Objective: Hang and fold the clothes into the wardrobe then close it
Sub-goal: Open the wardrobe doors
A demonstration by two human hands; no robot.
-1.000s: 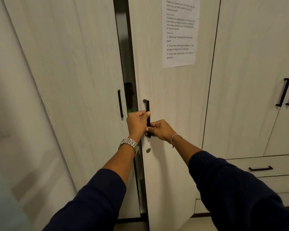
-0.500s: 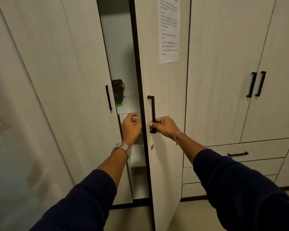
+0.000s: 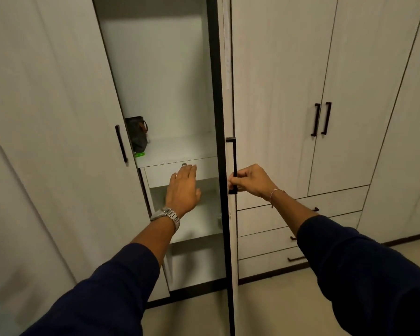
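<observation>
My right hand (image 3: 249, 181) gripped lower end of black door handle (image 3: 233, 166), long axis vertical; wardrobe door (image 3: 226, 93) stood edge-on toward me. My left hand (image 3: 183, 187) was open, fingers straight, reaching into wardrobe toward drawer front (image 3: 204, 166) at 12 o'clock from fingertips. Left hand nearer interior, at 9 o'clock from right. Dark bag (image 3: 137, 134) sat on shelf (image 3: 180, 147) at 11 o'clock. No clothes in view.

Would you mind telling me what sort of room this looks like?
Probably a bedroom or dressing area: a tall fitted wardrobe with drawers, one door pulled open by the right hand, and a dark bag on an inner shelf.
</observation>
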